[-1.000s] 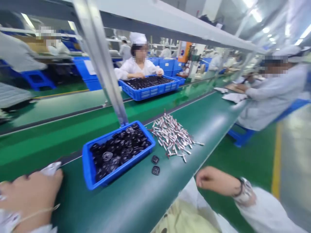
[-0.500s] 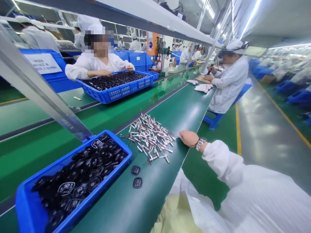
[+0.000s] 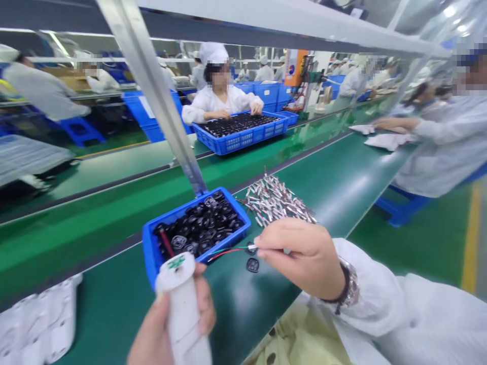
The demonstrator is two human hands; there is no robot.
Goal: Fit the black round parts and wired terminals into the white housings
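Note:
My left hand (image 3: pixel 150 334), at the bottom, is wrapped round a long white plastic housing (image 3: pixel 184 314) with a green patch on its upper end. To its right, my right hand (image 3: pixel 308 253) pinches a small silvery wired part (image 3: pixel 252 247). The part's red and green wires (image 3: pixel 228 250) point left toward the housing, apart from its top. Behind my right hand lies a heap of similar wired parts (image 3: pixel 277 200). Two black plastic pieces lie on the bench below my right fingertips, the nearer one (image 3: pixel 252 265) in plain sight.
A blue bin (image 3: pixel 149 261) of black pieces stands behind my left hand, near a metal post (image 3: pixel 160 91). White housings (image 3: pixel 41 319) lie at the left. Across the line, a co-worker (image 3: pixel 220 96) handles a blue crate (image 3: pixel 236 146). Another person (image 3: pixel 449 132) sits at right.
My right hand has come from the heap's right side toward me, now showing a wired part. My left hand has entered view with the white housing. The view has turned left.

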